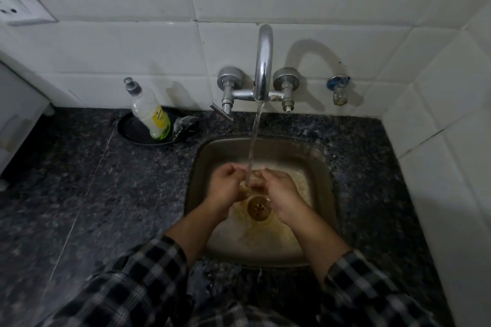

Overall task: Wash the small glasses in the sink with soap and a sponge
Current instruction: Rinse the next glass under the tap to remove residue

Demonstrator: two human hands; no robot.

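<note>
Both of my hands meet over the steel sink (325, 167), under the water running from the tap (263, 61). My left hand (227, 188) has its fingers curled. My right hand (283, 194) reaches in from the right. Between their fingertips is a small clear glass (248, 192), faint and mostly hidden by fingers and the stream. A soap bottle (153, 114) with yellow-green liquid leans in a black dish (130, 130) to the back left of the sink. A dark scrubbing sponge (186, 125) lies beside it.
The drain (259, 207) sits just below my hands in shallow, cloudy water. Dark speckled granite counter (93, 194) surrounds the sink. White tiled walls rise behind and to the right. A small capped valve (339, 90) sticks out of the wall at the right, and a wall socket (16, 5) sits at the upper left.
</note>
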